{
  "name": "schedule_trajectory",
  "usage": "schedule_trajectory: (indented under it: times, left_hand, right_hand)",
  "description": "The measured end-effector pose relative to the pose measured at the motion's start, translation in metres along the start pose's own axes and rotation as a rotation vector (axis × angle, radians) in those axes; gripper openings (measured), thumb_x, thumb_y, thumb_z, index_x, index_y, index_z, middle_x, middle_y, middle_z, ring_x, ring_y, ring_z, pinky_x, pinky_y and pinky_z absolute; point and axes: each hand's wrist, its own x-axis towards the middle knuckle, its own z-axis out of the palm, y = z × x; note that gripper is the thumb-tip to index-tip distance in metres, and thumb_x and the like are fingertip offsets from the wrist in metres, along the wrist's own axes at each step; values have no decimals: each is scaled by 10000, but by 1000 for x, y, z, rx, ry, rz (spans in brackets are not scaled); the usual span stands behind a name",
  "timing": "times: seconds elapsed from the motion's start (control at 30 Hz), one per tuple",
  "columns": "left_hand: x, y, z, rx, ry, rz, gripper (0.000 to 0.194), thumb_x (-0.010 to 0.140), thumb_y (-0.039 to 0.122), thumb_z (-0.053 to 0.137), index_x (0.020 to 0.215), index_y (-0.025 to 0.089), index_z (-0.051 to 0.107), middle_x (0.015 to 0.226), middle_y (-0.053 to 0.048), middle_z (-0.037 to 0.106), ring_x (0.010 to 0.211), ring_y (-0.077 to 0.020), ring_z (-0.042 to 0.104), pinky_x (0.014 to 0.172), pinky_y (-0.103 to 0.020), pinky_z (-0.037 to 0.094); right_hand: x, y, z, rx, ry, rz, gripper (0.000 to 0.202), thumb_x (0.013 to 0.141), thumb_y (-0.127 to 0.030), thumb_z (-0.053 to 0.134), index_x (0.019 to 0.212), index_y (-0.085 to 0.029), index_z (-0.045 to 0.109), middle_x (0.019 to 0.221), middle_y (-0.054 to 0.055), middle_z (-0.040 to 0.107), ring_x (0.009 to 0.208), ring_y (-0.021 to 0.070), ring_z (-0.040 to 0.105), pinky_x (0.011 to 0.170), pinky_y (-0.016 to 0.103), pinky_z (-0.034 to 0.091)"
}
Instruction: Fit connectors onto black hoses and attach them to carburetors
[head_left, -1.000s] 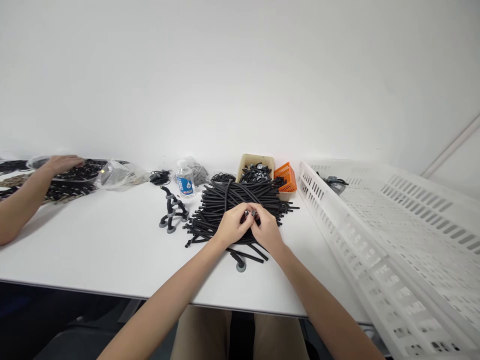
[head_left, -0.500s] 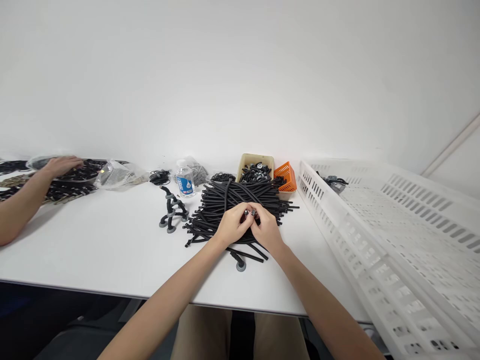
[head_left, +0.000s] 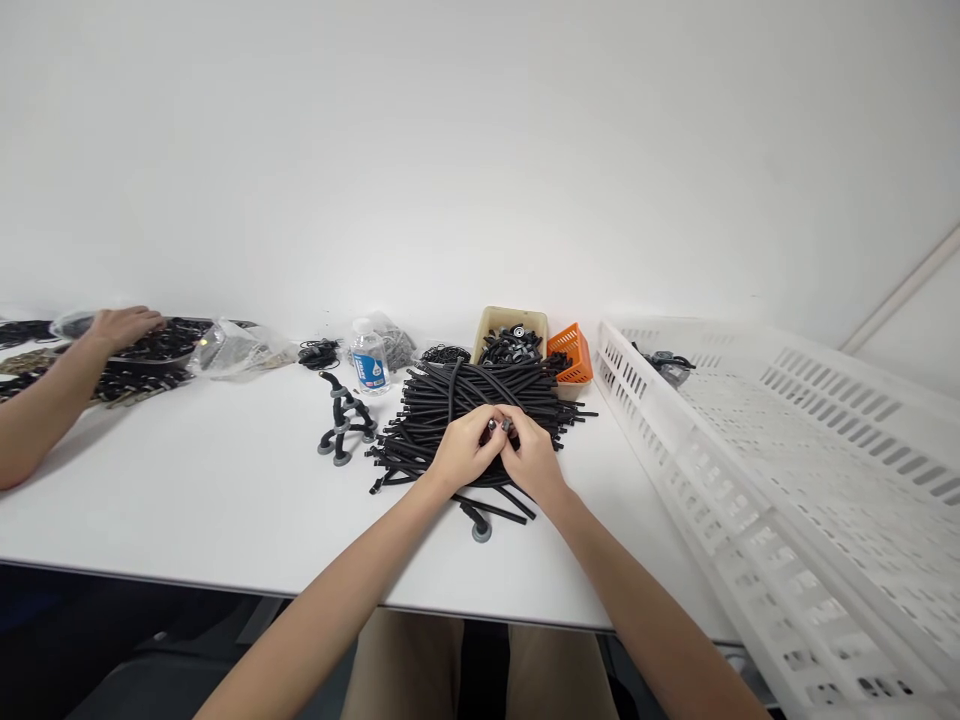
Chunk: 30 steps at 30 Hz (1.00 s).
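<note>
My left hand (head_left: 469,446) and my right hand (head_left: 529,450) meet at the fingertips above a pile of black rubber tubes (head_left: 427,405). Both are closed, pinching small dark pieces with greyish ends that are mostly covered by the fingers; their kind I cannot make out. Just in front of the hands, a short black tube piece with a grey round base (head_left: 481,530) lies on the white table. To the left of the pile stands a cluster of similar black pieces with grey round ends (head_left: 341,425).
Behind the pile are a cream bin (head_left: 547,322) of black and grey parts and an orange basket (head_left: 577,350). A clear bottle (head_left: 370,360) stands left of them. A large white perforated crate (head_left: 697,480) fills the right. Another person's hand (head_left: 124,325) reaches over black parts at far left.
</note>
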Motion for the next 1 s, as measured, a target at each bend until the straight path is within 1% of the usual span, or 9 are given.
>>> schedule_trajectory:
  times: [0.2,0.47,0.73,1.0]
  left_hand:
    - [0,-1,0,8,5,-1,138,931,228,429,826,197,513,792,-18,582,718,-148,543,703,-266,435]
    - [0,-2,1,2,6,11,116,927,205,447,836,193,517,799,-16,584,718,-144,538,700,-266,435]
    - [0,-1,0,8,5,9,124,930,221,441,827,197,506,791,-15,575,716,-146,533,703,-266,430]
    - [0,-1,0,0,2,5,122,929,214,441,827,194,506,797,-15,578,719,-143,533,701,-260,424]
  right_hand:
    - [0,1,0,0,0,7,273,891,-149,453,1119,-203,592,1065,77,704,993,214,664,908,352,524]
    - [0,-1,0,3,3,1,275,882,-137,450,1107,-208,591,1052,77,705,983,213,665,900,349,528]
    - [0,0,0,6,-4,2,268,892,-147,446,1112,-207,587,1055,78,701,986,214,660,906,352,522]
    - [0,0,0,5,-1,-7,259,893,-144,448,1105,-186,591,1053,89,702,991,215,661,909,347,520]
